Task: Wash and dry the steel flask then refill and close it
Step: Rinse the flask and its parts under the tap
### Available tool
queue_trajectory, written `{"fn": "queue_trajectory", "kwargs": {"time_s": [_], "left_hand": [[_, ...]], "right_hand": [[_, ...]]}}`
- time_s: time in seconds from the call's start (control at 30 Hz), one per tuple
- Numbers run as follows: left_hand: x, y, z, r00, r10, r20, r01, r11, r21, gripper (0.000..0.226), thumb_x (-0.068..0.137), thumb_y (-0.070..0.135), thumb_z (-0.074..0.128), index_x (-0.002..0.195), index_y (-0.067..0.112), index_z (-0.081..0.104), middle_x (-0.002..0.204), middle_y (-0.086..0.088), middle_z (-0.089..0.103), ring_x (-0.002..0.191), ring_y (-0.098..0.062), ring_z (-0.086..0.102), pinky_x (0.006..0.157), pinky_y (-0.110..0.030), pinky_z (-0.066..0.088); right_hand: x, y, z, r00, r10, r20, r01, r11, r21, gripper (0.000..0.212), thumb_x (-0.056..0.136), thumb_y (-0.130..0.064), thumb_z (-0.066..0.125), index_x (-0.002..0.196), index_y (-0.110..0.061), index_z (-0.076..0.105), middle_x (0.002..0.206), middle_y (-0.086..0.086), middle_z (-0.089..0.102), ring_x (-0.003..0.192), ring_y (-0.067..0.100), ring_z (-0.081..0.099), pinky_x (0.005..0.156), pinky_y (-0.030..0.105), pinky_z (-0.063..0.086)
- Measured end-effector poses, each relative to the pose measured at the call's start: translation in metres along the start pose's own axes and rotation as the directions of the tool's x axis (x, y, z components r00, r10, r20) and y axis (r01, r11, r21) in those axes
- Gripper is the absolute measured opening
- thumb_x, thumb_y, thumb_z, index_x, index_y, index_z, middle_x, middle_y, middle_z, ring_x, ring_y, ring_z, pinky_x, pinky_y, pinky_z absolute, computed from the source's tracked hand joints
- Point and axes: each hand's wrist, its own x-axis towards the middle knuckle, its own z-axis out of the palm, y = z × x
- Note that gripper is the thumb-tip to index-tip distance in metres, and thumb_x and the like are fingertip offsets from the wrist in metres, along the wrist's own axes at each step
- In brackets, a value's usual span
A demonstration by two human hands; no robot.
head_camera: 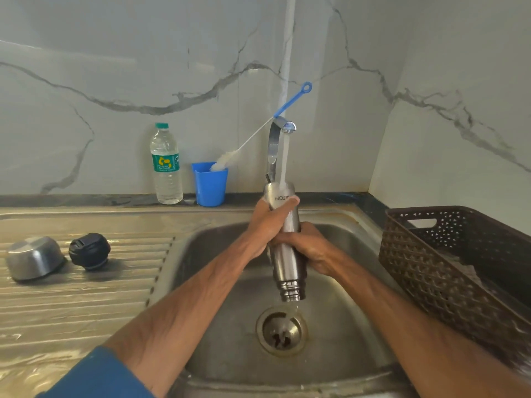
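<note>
The steel flask (284, 262) hangs upside down over the sink (218, 254), its open threaded neck pointing at the drain. Water runs from the tap (283, 127) onto the flask's upturned base. My left hand (268, 222) grips the upper part of the body, thumb across the printed lettering. My right hand (309, 248) grips the middle of the flask from the right. The flask's steel cup lid (34, 258) and black stopper (89, 251) lie on the draining board at the left.
A plastic water bottle (166, 165) and a blue cup (210, 183) holding a blue-handled bottle brush (258, 133) stand against the marble wall. A brown woven plastic basket (448, 262) sits right of the sink. The drain strainer (283, 330) lies below the flask.
</note>
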Motion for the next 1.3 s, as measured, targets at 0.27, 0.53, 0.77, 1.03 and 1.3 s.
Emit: {"fn": "queue_trajectory", "kwargs": {"time_s": [0.27, 0.53, 0.77, 1.03, 1.3], "left_hand": [[0.005, 0.006, -0.005, 0.989, -0.072, -0.132, 0.061, 0.994, -0.088, 0.052, 0.07, 0.03, 0.092, 0.108, 0.003, 0.069, 0.091, -0.014, 0.078, 0.085, -0.033, 0.077, 0.072, -0.042, 0.066], [-0.001, 0.015, -0.017, 0.994, -0.11, 0.009, 0.11, 0.975, -0.193, 0.034, 0.076, 0.021, 0.09, 0.095, 0.007, 0.066, 0.096, -0.014, 0.072, 0.09, -0.029, 0.071, 0.086, -0.043, 0.063], [0.011, 0.014, -0.021, 0.989, -0.124, 0.078, 0.144, 0.927, -0.347, 0.054, 0.076, 0.043, 0.09, 0.11, 0.007, 0.071, 0.098, -0.015, 0.077, 0.083, -0.029, 0.075, 0.075, -0.043, 0.064], [0.002, 0.0, 0.003, 0.939, 0.29, -0.187, -0.272, 0.956, 0.113, 0.02, 0.102, 0.045, 0.063, 0.102, 0.025, 0.067, 0.098, 0.002, 0.071, 0.092, -0.02, 0.071, 0.082, -0.045, 0.063], [0.0, -0.016, 0.021, 0.914, 0.405, -0.028, -0.386, 0.889, 0.245, 0.04, 0.101, 0.035, 0.065, 0.136, 0.022, 0.052, 0.12, 0.005, 0.054, 0.115, -0.017, 0.057, 0.104, -0.041, 0.051]], "right_hand": [[0.004, 0.001, 0.021, 0.969, -0.186, -0.161, 0.134, 0.947, -0.291, 0.037, 0.073, -0.016, 0.09, 0.099, -0.021, 0.063, 0.093, 0.004, 0.075, 0.081, 0.018, 0.075, 0.072, 0.031, 0.063], [0.002, 0.001, -0.002, 0.961, 0.069, 0.267, -0.104, 0.987, 0.12, 0.06, 0.069, -0.021, 0.083, 0.121, 0.0, 0.062, 0.103, 0.018, 0.074, 0.09, 0.031, 0.071, 0.09, 0.048, 0.06], [-0.002, 0.001, 0.001, 0.919, 0.069, 0.387, -0.146, 0.974, 0.174, 0.058, 0.075, -0.017, 0.079, 0.126, 0.001, 0.059, 0.106, 0.018, 0.072, 0.095, 0.032, 0.069, 0.092, 0.049, 0.058], [-0.001, 0.006, 0.003, 0.992, 0.006, -0.129, -0.027, 0.986, -0.162, 0.043, 0.068, -0.009, 0.09, 0.106, -0.009, 0.07, 0.096, 0.011, 0.077, 0.085, 0.025, 0.076, 0.077, 0.037, 0.065], [0.009, 0.009, 0.001, 0.933, 0.0, -0.36, -0.09, 0.969, -0.232, 0.032, 0.077, -0.012, 0.09, 0.099, 0.001, 0.071, 0.085, 0.014, 0.077, 0.07, 0.027, 0.077, 0.064, 0.037, 0.064]]}}
